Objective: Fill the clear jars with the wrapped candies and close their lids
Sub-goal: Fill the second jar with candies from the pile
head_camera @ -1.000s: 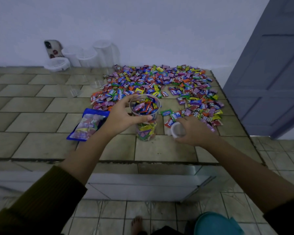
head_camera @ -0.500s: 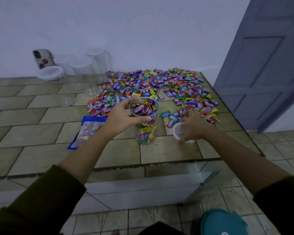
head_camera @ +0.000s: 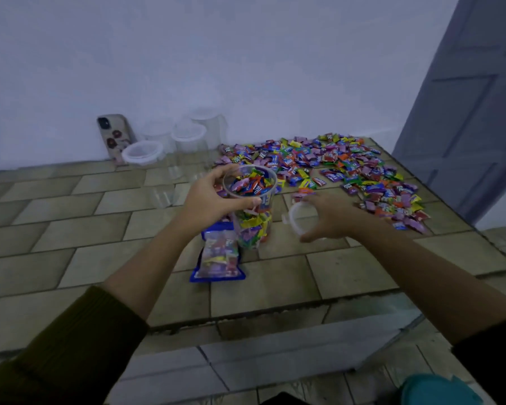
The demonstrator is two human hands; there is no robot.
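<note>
Centrally, a clear jar [head_camera: 253, 220], packed almost to its rim with wrapped candies [head_camera: 250, 182], is held by the left hand [head_camera: 211, 200]. The grip is closed round the jar's open mouth, with the thumb on the near side and the fingers on the far side. Whether the jar's base rests on the table [head_camera: 70, 229] cannot be told. Just right of the jar, a white lid [head_camera: 295, 219] is gripped by the right hand [head_camera: 330, 217], pinched between the thumb below and the curled fingers above. It is kept apart from the jar mouth.

A blue candy bag [head_camera: 218, 258] is laid flat just near of the jar. A wide spread of loose candies [head_camera: 333, 165] covers the far right of the table. At the far wall, left of the spread, empty clear jars [head_camera: 189, 138] are grouped, with a low white-rimmed tub [head_camera: 142, 152] in front of them. A phone [head_camera: 114, 135] is leaned against the wall beside the tub. A grey door [head_camera: 473, 112] is seen at the right.
</note>
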